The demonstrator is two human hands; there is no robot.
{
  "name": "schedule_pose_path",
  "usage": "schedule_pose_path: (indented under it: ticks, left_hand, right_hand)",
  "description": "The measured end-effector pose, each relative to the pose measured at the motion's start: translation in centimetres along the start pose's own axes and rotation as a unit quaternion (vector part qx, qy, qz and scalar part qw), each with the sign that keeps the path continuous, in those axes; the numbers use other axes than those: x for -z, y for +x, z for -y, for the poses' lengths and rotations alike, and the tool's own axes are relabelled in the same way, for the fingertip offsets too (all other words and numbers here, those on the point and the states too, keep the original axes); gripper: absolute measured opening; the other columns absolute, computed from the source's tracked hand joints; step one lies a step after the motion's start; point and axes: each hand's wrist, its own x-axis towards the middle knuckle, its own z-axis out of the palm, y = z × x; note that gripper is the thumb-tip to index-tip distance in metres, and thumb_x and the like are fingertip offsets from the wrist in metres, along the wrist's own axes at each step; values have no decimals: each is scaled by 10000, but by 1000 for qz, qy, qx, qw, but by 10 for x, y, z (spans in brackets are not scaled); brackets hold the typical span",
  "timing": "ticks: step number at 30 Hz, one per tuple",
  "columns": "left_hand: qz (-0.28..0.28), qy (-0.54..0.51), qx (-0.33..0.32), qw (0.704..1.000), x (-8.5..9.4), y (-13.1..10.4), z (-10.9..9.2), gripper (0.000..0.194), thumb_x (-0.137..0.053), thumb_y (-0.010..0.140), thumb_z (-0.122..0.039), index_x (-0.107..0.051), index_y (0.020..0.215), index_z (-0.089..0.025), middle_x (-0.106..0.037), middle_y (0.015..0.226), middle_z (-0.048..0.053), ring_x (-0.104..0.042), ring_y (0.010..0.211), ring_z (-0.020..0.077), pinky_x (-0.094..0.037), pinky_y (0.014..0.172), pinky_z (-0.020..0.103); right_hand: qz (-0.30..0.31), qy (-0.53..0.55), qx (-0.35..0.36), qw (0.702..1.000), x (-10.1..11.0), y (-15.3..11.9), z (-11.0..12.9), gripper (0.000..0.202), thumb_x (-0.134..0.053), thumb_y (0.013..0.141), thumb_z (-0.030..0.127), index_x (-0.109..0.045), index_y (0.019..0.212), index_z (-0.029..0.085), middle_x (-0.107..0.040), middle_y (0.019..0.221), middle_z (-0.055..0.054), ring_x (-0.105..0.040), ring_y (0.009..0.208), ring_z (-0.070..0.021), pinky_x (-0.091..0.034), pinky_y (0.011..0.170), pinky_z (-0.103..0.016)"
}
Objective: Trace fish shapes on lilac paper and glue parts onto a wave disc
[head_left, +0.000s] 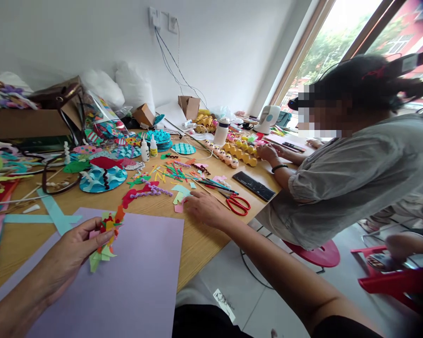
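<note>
My left hand (82, 241) pinches a paper craft (110, 230) between thumb and fingers, over a large lilac sheet (137, 272). Red, orange, yellow and green paper strips are layered on the craft, with pale green pieces fanned at its lower end. My right hand (206, 207) rests low over the table beside small cut paper pieces (179, 197) in pale green, blue and pink. Its fingers are stretched loosely toward them, and nothing shows between them. Right of that hand lie red-handled scissors (238, 205) and several pens (216, 187).
A blue paper disc with a red fish (104, 176), glue bottles (145, 149), narrow paper strips (174, 172) and a black phone (254, 185) lie on the table. A co-worker in a grey shirt (356, 164) sits at the right, hands near yellow egg-carton strips (239, 154).
</note>
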Motion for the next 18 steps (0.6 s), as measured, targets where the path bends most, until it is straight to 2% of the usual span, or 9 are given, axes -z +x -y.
schedule_pose_path:
  ticks: [4,10,12,14,16,18]
  left_hand:
    - [2,-8,9,1000,-4,1,2,444,-786,561,-417,-606,902,-196,-608,755,-38,-549,673,118,-447,571,174]
    - [0,-25,22,999,-3,0,2,429,-802,545,-398,-613,879,-206,-607,718,-57,-542,637,105,-443,548,164]
    - [2,-18,19,1000,-1,0,4,410,-796,555,-400,-619,870,-206,-610,715,-58,-546,640,106,-446,553,162]
    - [2,-12,15,1000,1,1,6,398,-794,559,-402,-621,859,-206,-610,717,-58,-549,644,108,-449,554,161]
    - [5,-9,16,1000,0,2,7,394,-788,569,-404,-619,866,-207,-614,735,-50,-557,653,117,-457,559,172]
    - [7,-12,19,1000,-3,3,5,388,-786,575,-399,-612,867,-214,-613,740,-51,-560,660,118,-461,568,175]
  right_hand:
    - [-31,-8,70,997,-11,-3,-3,369,-334,925,459,-556,1137,255,-563,1116,-46,-505,1029,-167,-342,821,-285]
    - [-36,-25,99,994,-9,-5,-23,357,-321,940,424,-577,1096,230,-574,1087,-54,-487,1055,-162,-297,871,-305]
    - [-38,-28,76,996,-3,-8,-31,323,-363,931,396,-578,1112,237,-574,1115,-55,-494,1063,-165,-306,865,-298]
    - [-49,-31,20,998,1,-9,-38,280,-430,909,334,-583,1118,228,-578,1139,-65,-505,1065,-172,-322,853,-287]
    - [-53,-33,-37,997,4,-9,-44,250,-476,878,261,-606,1083,202,-598,1122,-76,-529,1036,-178,-344,819,-270]
    - [-47,-31,-64,996,3,-7,-48,230,-480,860,217,-628,1036,194,-625,1079,-71,-557,987,-175,-360,773,-252]
